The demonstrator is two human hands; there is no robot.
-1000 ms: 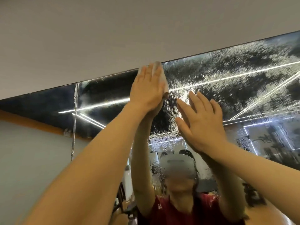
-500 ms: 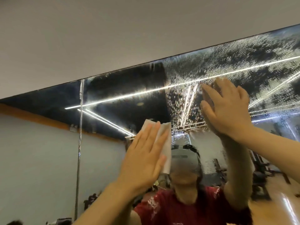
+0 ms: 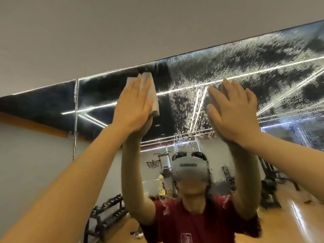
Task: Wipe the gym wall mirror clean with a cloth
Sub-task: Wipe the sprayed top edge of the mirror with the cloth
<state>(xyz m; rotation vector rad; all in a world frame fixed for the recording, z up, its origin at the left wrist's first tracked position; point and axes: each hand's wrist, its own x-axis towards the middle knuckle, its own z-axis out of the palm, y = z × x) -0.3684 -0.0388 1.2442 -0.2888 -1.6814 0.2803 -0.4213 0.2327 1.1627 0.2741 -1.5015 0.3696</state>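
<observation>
Since half a second ago the folded white cloth (image 3: 152,95) has swept back up to the top edge of the droplet-speckled wall mirror (image 3: 245,74); the left hand (image 3: 134,106) presses it flat, fingers straight, no grip curled round it; the right hand (image 3: 233,113) rests open on the glass; wiping is mid-stroke, and next probably comes a pass rightward into the wet patch; grey wall (image 3: 87,32) above, a dumbbell rack (image 3: 107,214) reflected below.
</observation>
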